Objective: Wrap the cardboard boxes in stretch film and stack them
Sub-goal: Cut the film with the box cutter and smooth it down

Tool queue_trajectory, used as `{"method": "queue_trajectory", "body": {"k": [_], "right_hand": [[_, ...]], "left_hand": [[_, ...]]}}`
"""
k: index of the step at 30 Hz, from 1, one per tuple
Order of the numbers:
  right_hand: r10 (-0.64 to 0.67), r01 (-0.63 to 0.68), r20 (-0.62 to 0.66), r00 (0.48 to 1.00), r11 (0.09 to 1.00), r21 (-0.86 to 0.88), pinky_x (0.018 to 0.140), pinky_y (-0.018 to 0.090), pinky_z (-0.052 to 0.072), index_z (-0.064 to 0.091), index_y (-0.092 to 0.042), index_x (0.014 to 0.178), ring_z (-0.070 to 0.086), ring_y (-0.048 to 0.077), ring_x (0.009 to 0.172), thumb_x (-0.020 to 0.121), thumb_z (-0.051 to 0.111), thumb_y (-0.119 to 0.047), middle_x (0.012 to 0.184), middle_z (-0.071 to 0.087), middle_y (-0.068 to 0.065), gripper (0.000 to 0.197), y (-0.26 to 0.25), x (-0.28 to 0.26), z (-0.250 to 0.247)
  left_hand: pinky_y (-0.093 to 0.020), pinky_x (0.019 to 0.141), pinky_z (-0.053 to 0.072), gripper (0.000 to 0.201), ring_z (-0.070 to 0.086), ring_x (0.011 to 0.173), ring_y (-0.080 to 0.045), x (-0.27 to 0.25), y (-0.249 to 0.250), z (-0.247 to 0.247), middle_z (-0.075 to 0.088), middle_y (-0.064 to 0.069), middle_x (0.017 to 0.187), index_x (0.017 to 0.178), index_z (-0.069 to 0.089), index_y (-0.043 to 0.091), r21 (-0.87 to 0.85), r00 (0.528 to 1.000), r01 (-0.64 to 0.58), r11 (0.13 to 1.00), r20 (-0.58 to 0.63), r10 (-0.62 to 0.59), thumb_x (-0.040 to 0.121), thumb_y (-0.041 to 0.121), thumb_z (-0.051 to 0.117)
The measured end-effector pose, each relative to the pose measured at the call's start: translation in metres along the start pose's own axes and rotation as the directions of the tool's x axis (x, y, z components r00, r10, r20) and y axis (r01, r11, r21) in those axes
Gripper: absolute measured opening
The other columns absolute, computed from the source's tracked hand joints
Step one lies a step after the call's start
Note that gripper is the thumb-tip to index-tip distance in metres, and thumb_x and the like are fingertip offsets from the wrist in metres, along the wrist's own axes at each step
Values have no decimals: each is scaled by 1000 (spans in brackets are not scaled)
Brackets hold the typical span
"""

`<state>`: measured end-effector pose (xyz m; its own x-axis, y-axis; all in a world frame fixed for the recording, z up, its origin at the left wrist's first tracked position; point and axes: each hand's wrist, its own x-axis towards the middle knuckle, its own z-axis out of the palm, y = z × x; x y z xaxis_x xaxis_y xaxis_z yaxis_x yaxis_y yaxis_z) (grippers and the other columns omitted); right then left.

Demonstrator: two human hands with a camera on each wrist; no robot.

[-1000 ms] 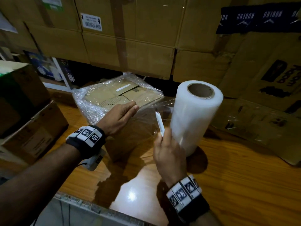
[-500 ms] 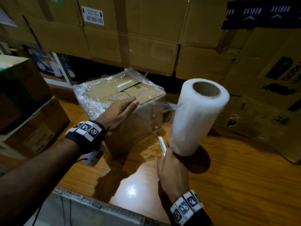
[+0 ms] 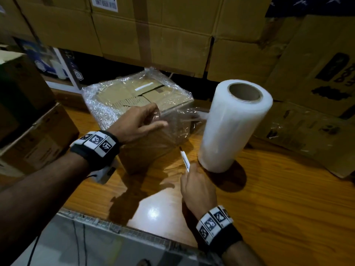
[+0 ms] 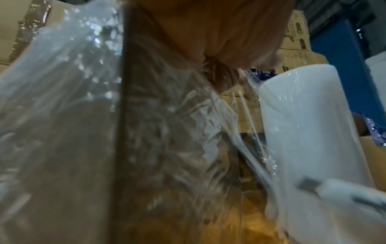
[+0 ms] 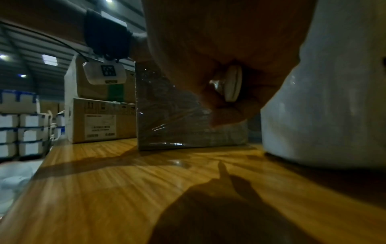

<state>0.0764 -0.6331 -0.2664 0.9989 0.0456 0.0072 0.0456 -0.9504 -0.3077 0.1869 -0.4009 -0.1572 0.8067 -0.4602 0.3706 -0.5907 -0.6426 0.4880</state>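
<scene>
A cardboard box (image 3: 138, 93) wrapped in crinkled stretch film stands on the wooden table (image 3: 269, 208). My left hand (image 3: 148, 120) is at the box's near right top edge, its fingers (image 4: 225, 77) pinching the film there. A thin twisted strand of film (image 3: 194, 116) runs from that corner to the upright white film roll (image 3: 234, 127) at the right. My right hand (image 3: 196, 187) is low by the roll's base and grips a slim white cutter (image 3: 184, 160) pointing up and away. The right wrist view shows the cutter's butt end (image 5: 231, 84) inside the curled fingers.
Large cardboard cartons (image 3: 153, 35) form a wall behind the table. Two stacked boxes (image 3: 28, 131) sit at the left edge, and a flattened printed carton (image 3: 317, 112) leans at the right. A grey metal-edged surface (image 3: 96, 246) lies at the table's near side.
My right hand dropped with the cutter from film height to the table by the roll's base. The left hand shifted from the box top to its edge. The film sheet narrowed to a strand.
</scene>
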Motion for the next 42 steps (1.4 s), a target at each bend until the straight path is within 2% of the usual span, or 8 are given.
{"method": "queue_trajectory", "body": {"k": [4,7,15,18,30,34,38,42], "right_hand": [[10,-8,72,997,1000,-22,54,28,41,43,-15,129,53,15,65,111,34,-37,82,58,-4,30,-12,19,12],[50,-51,122,991,999,3,62,34,45,40,-13,135,54,19,69,111,34,-37,89,64,1,34,-11,17,24],[45,-41,178,983,999,-29,65,34,46,43,-16,132,56,20,72,110,36,-35,89,61,-1,30,0,6,31],[112,-100,282,953,993,-56,72,34,52,43,-15,138,68,23,88,108,40,-34,104,70,1,35,9,-1,31],[-40,50,123,992,996,-77,52,29,43,43,-17,129,55,13,62,110,33,-39,84,64,-3,30,-35,1,25],[70,-60,169,983,996,-63,64,34,52,42,-16,128,66,21,78,110,37,-38,96,69,0,29,-47,10,40],[106,-93,195,975,993,-75,67,34,51,43,-17,123,67,21,79,110,36,-37,96,70,0,25,-48,9,50],[134,-113,219,966,988,-106,71,36,51,41,-15,136,71,25,89,108,38,-34,103,72,3,33,-47,4,59]], "left_hand": [[-25,60,48,17,58,64,1,-2,-3,0,64,14,76,97,69,29,149,999,-37,988,29,33,93,45,71],[-29,63,52,17,63,68,-10,-3,-10,-2,70,6,82,96,71,18,189,1000,-21,982,-12,24,97,35,69],[-18,53,27,29,40,58,10,-8,-11,-9,39,23,65,86,45,33,210,998,-42,977,-46,52,96,25,71],[-23,55,38,18,52,62,7,-10,-17,-17,50,22,70,91,54,29,140,999,-26,990,-31,31,97,25,70],[-45,61,54,21,62,68,-20,-16,-36,-32,63,-3,75,86,64,32,57,998,25,998,60,-28,103,42,57],[-23,61,45,25,62,66,-5,-15,-34,-35,63,9,72,86,63,30,43,996,-18,999,84,15,101,47,54],[-28,60,47,31,62,65,-12,-15,-38,-33,64,2,71,86,68,16,64,996,-42,997,87,37,102,41,57],[-20,59,40,20,56,63,-1,-14,-40,-33,55,15,68,83,60,29,67,995,-53,996,91,47,103,29,63]]}}
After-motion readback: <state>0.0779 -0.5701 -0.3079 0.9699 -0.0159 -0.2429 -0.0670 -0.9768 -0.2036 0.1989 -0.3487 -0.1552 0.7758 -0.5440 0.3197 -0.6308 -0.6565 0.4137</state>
